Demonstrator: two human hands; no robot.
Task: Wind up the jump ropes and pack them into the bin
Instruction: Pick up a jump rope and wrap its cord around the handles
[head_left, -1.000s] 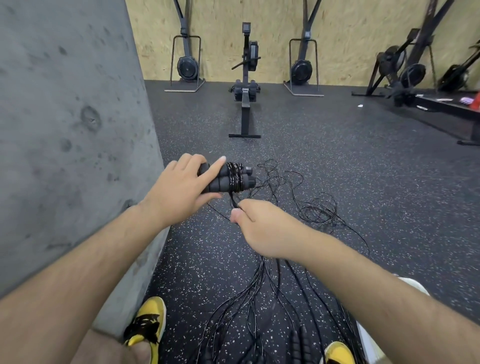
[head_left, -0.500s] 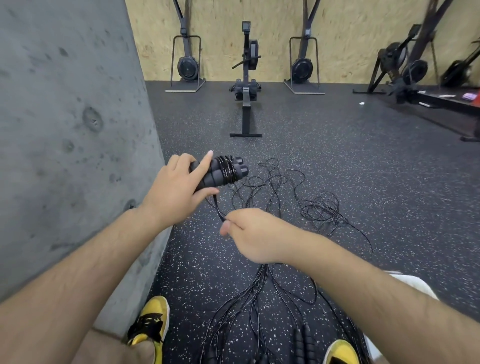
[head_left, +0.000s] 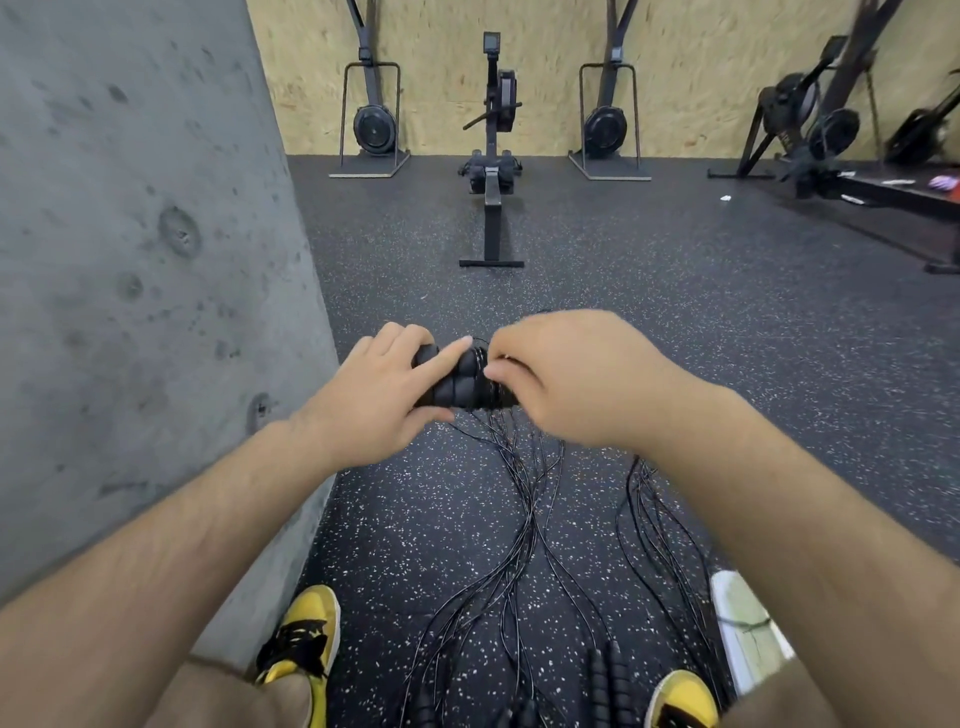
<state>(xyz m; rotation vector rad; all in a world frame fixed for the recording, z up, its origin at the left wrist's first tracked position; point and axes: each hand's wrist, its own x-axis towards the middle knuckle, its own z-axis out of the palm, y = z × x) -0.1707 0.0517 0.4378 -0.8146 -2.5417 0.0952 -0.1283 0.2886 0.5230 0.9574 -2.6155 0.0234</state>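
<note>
Nearest me: my yellow-and-black shoes (head_left: 304, 636), planted either side of a spread of loose black jump ropes (head_left: 519, 561) on the speckled rubber floor (head_left: 675, 322), with spare ribbed handles (head_left: 605, 680) lying between my feet. White bin (head_left: 748, 623) just right of the right shoe, only its corner in view, one cord across it. Above the ropes, my left hand (head_left: 382, 397) grips a pair of black ribbed handles (head_left: 457, 382) held side by side, index finger laid along the top. My right hand (head_left: 561, 379) sits against the wound end of those handles, fingers curled; it's motion-blurred, so I cannot tell whether it is pinching the cord. Concrete wall (head_left: 130, 260) on my left. Far end: rowing machine (head_left: 492, 156) centred against an OSB wall (head_left: 701, 52), more machines alongside. No readable writing or brand anywhere.
</note>
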